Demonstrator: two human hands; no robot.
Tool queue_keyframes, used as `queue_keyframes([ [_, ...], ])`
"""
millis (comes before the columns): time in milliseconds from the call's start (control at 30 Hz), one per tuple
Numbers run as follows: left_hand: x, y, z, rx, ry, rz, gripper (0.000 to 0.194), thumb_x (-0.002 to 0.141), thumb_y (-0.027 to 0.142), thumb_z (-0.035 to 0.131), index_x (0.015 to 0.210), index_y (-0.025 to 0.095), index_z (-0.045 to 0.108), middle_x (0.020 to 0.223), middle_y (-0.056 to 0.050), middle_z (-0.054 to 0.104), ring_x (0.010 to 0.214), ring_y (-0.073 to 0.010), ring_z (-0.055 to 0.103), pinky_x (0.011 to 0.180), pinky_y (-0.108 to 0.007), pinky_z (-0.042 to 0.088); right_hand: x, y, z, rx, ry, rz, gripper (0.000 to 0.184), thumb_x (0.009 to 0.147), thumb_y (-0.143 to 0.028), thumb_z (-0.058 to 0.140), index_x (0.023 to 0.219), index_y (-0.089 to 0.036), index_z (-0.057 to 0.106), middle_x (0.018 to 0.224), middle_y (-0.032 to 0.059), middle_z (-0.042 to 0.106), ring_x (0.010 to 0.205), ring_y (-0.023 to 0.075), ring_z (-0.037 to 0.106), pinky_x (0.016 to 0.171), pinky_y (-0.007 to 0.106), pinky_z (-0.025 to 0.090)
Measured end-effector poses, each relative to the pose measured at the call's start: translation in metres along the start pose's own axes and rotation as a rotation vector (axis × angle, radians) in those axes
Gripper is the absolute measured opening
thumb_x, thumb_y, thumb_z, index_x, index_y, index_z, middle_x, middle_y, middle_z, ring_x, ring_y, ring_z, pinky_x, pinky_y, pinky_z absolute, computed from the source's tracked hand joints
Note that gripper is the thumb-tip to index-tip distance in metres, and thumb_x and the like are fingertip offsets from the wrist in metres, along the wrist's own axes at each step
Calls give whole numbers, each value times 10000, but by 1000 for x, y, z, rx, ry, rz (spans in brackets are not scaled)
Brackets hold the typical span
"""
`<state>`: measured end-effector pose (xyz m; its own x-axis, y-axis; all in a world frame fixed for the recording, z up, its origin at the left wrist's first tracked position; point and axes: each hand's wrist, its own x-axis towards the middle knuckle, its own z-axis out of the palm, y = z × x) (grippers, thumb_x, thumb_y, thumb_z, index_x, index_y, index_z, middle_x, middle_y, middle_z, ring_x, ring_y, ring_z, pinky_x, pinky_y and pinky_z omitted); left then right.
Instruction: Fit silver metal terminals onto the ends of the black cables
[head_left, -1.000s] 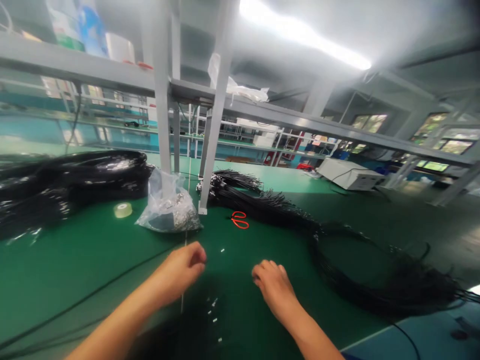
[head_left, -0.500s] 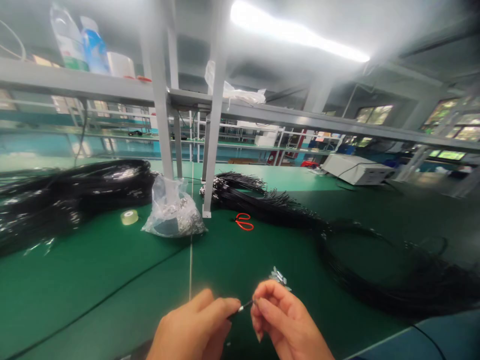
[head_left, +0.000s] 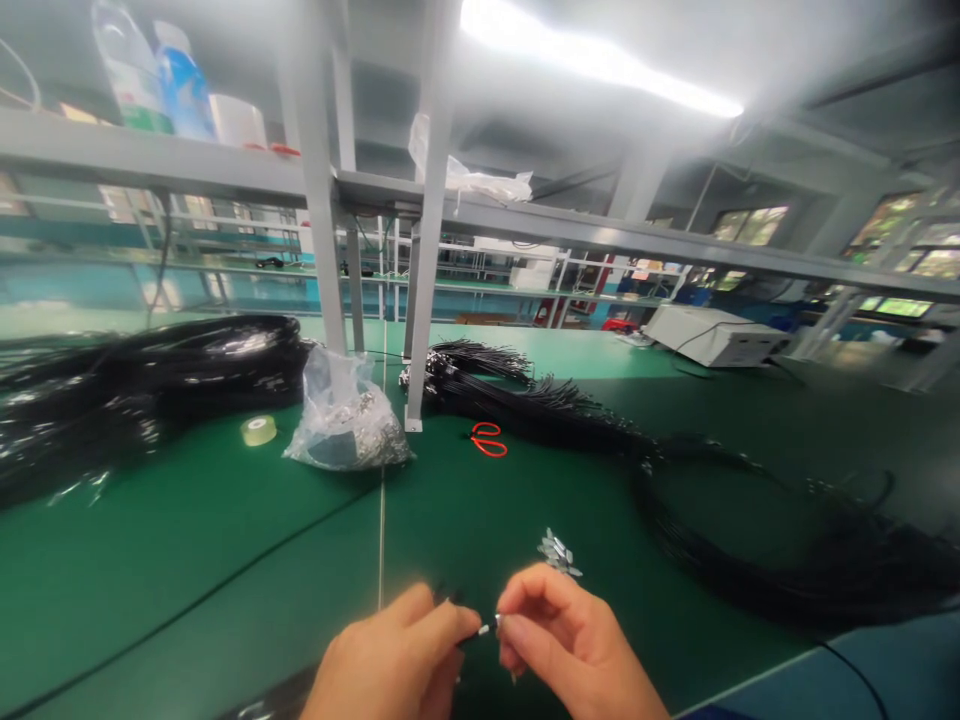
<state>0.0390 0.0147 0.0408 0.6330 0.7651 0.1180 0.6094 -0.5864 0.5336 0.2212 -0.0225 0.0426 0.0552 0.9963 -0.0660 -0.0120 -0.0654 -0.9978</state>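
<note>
I have both hands close together, low over the near part of the green surface [head_left: 330, 570]. My left hand [head_left: 390, 655] pinches a white-tipped lead [head_left: 484, 630] narrowly between thumb and forefinger — its visible end points right, toward the other hand, and its long axis runs crosswise with a slight rise to the right. My right hand [head_left: 574, 640] has thumb and forefinger nearly together on a tiny pale piece [head_left: 498, 620], just beside the white tip; a narrow gap separates them, and I cannot tell which way that piece points. Just beyond the right hand lies a pile of silvery slivers [head_left: 558, 553] — farther off, red-handled scissors [head_left: 489, 441], handles toward the right.
</note>
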Motion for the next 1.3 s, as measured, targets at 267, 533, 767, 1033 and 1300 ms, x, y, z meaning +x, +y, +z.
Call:
queue_keyframes([
  [267,0,-6,-11,-387,31,-14,177,744,113,491,874,189,584,709,19,585,641,-117,528,588,-181,407,6,1,1,174,-132,112,201,704,-307,725,733,-143,612,572,-11,603,528,107,554,522,229,447],
  [533,0,-5,-4,-499,86,-61,192,765,117,466,921,198,543,736,21,602,637,-116,539,622,-201,415,6,2,10,178,-108,108,242,699,-344,742,733,-136,622,566,-8,619,511,106,584,508,223,467],
  [767,0,-5,1,-542,77,-82,197,727,95,506,893,195,542,703,39,589,606,-105,527,579,-185,402,13,22,21,170,-154,78,388,636,-458,775,756,-136,595,541,-3,617,488,118,591,505,241,482],
  [1033,8,0,-8,-462,7,-123,121,735,127,554,828,189,599,736,31,617,670,-122,535,599,-194,379,0,-1,23,-174,-21,-20,296,812,-443,587,717,-163,576,589,-23,525,572,117,518,562,228,415],
  [1300,-9,-16,-33,-28,-91,-214,123,735,137,565,690,233,629,724,45,635,690,-145,582,592,-197,359,-2,3,25,-487,145,-109,252,864,-388,460,703,-208,532,573,-44,441,545,126,446,517,226,346],
])
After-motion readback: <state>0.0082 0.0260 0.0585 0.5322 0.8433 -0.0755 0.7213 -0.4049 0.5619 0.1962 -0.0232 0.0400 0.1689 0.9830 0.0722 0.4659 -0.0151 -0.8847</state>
